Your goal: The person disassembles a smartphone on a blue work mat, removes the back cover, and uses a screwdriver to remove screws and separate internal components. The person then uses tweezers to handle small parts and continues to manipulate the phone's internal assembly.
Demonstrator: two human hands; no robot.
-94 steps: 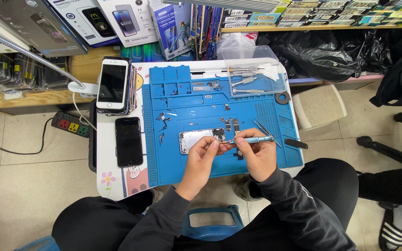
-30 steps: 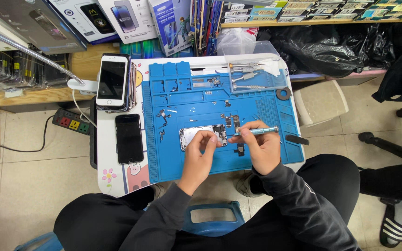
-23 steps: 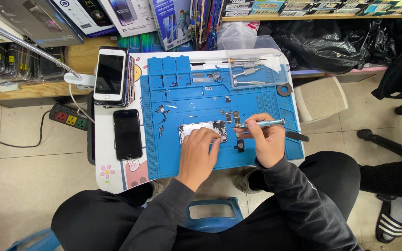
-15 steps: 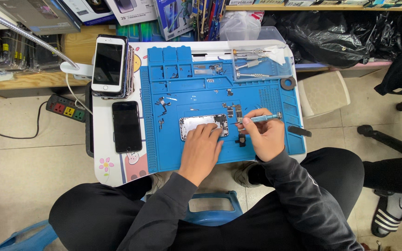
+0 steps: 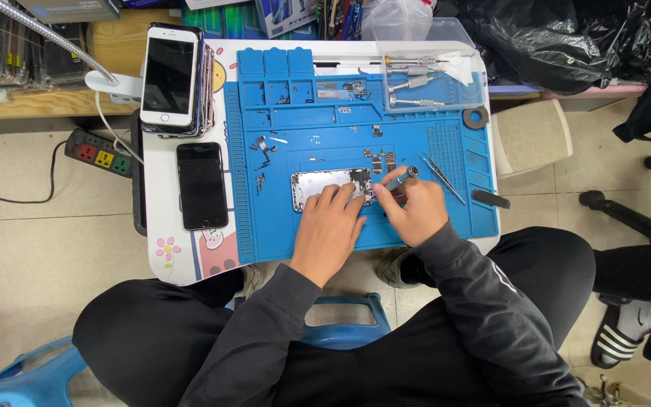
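An opened phone (image 5: 331, 186) is laid flat near the middle of the blue mat (image 5: 416, 234), towards its front edge. The left hand (image 5: 331, 226) is rested on it, fingers spread and pressed on its lower part. A screwdriver (image 5: 399, 179) is clamped in the closed fingers of the right hand (image 5: 414, 209), its tip set at the phone's right end. Tweezers (image 5: 441, 176) are lying just right of that hand. A black phone (image 5: 202, 185) is placed at the table's (image 5: 161, 260) left edge, face up.
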